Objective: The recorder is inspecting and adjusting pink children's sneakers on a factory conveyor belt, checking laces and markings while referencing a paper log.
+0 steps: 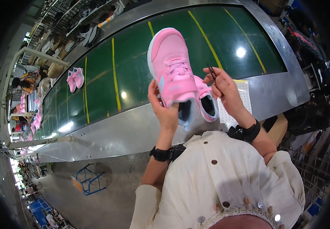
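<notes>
Held up over the near edge of the conveyor is a pink sneaker (172, 49), its toe pointing away from me and its laces and strap facing up. My left hand (165, 113) grips it by the heel end, thumb at the collar opening. To the right, my right hand (226, 91) pinches a small dark pointed tool (212, 73) that looks like tweezers or thread snips. The tool is apart from the sneaker. A second pink shoe (204, 90) stands behind the held one, partly covered by it, on the metal edge. Its dark inside shows.
A white sheet of small printed labels (244, 100) lies under my right hand. The green belt (134, 68) with yellow lines runs left, bordered by a metal rim (126, 131). Another pink pair (75, 79) sits farther along. A blue-framed stool (90, 181) stands on the floor.
</notes>
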Demonstrator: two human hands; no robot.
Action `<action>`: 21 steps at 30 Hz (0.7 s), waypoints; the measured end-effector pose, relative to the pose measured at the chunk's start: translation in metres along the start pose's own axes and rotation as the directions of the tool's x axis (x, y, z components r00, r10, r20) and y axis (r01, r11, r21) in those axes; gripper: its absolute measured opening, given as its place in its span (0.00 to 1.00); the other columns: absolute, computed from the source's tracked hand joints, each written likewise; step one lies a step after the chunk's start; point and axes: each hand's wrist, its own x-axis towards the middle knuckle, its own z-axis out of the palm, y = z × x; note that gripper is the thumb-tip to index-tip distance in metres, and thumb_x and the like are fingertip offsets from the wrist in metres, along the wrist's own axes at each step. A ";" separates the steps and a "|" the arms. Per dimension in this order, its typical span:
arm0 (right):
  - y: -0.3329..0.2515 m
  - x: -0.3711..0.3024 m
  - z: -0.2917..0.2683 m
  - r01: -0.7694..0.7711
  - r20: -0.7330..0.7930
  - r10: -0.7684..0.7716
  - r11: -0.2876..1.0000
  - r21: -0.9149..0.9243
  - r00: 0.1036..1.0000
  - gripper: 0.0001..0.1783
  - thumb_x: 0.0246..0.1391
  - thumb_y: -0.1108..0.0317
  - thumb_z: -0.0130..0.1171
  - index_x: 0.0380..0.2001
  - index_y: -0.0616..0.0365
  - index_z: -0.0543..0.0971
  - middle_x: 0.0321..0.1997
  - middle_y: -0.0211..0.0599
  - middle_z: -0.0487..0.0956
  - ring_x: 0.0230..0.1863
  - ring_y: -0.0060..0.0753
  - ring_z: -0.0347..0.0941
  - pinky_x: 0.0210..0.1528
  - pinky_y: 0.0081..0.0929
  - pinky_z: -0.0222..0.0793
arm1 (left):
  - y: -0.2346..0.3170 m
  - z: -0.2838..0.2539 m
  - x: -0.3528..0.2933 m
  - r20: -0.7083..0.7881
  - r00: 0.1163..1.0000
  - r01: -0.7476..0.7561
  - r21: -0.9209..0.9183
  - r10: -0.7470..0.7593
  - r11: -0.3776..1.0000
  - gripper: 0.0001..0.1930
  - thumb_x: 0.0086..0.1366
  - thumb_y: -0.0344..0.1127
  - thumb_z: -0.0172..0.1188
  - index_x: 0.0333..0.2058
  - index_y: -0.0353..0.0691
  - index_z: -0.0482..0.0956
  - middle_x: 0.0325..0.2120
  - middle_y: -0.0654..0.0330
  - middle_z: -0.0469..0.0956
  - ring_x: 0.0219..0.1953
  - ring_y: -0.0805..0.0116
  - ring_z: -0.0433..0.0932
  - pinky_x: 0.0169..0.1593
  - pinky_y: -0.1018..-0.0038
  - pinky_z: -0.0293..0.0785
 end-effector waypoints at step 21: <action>-0.009 0.000 0.022 -0.108 0.145 0.119 0.991 -0.078 0.982 0.51 0.35 0.68 0.65 0.64 0.57 0.52 0.57 0.33 0.65 0.57 0.25 0.62 0.59 0.24 0.57 | 0.016 0.008 -0.007 -0.062 0.926 -0.292 0.510 0.373 0.809 0.42 0.40 0.35 0.70 0.56 0.37 0.60 0.52 0.49 0.62 0.56 0.52 0.60 0.57 0.61 0.53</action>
